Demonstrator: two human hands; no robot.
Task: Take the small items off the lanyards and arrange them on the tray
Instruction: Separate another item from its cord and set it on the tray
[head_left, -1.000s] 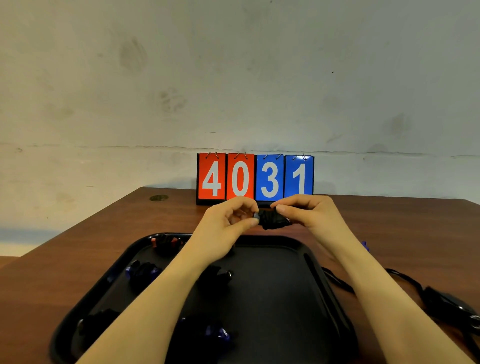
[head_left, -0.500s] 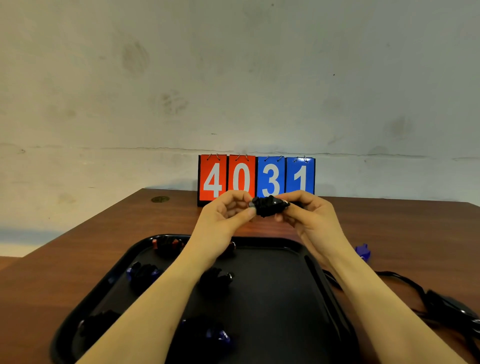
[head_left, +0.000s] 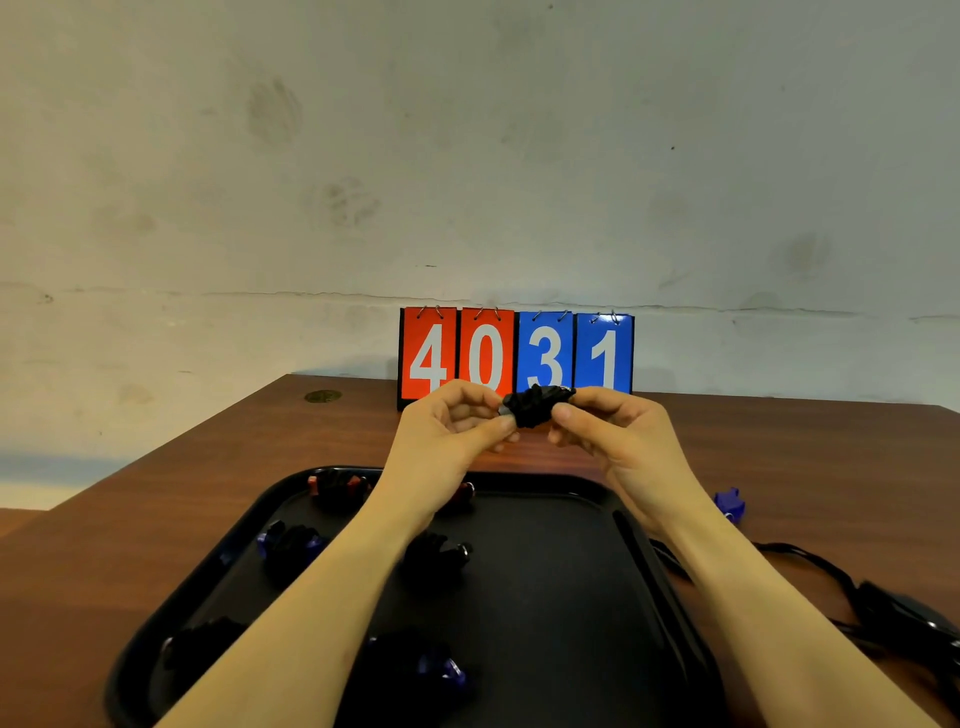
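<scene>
Both forearms extend forward over the black tray (head_left: 644, 566), which holds several dark bundled items. Bare desk (head_left: 156, 519) lies left of the tray; black lanyards (head_left: 904, 618) lie near right. Above the tray's far rim, the left hand (head_left: 447, 431) and right hand (head_left: 618, 436) pinch a black bundled item (head_left: 535, 405) between fingertips.

Both bare forearms reach forward and converge. The left hand (head_left: 447, 431) and right hand (head_left: 618, 436) are raised, fingers curled, each grip a thumb-and-fingertip pinch, the hands nearly meeting.
</scene>
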